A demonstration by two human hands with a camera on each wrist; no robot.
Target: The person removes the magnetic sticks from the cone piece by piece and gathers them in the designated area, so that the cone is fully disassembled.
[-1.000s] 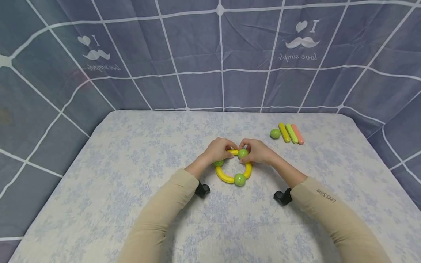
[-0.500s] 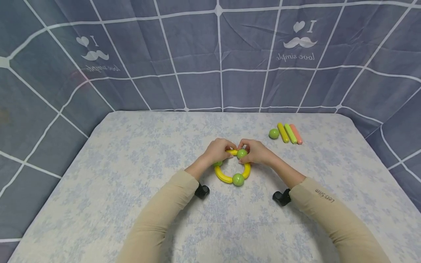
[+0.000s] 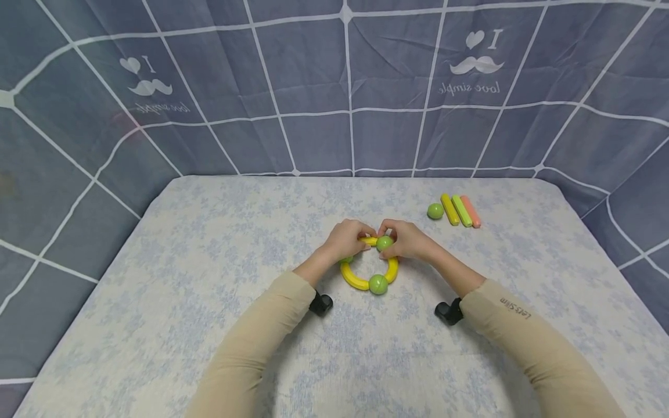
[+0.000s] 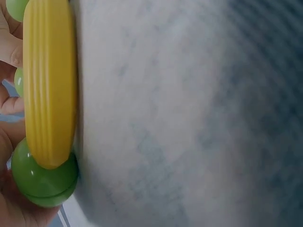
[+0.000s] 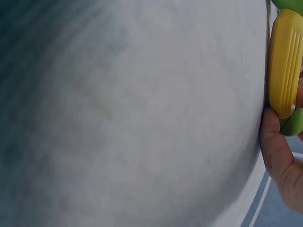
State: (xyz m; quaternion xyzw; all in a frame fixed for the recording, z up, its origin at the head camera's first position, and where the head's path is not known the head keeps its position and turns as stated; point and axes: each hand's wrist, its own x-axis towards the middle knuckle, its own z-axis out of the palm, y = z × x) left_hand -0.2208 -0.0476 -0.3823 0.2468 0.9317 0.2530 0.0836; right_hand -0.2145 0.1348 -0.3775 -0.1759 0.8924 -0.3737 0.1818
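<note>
At mid-table, the left hand (image 3: pixel 347 239) and right hand (image 3: pixel 409 241) pinch the toy ring (image 3: pixel 368 281) of yellow arcs and green balls, nearly closed; a spare green ball (image 3: pixel 435 211) and three straight rods (image 3: pixel 461 210) lie unused, well apart.

L hand (image 3: pixel 347 239): fingers curled, pinching, knuckles up.
R hand (image 3: pixel 406 241): fingers curled, pinching; fingertips nearly meet L's.
Arms: both fwd, forearms converging, beige sleeves.
</note>
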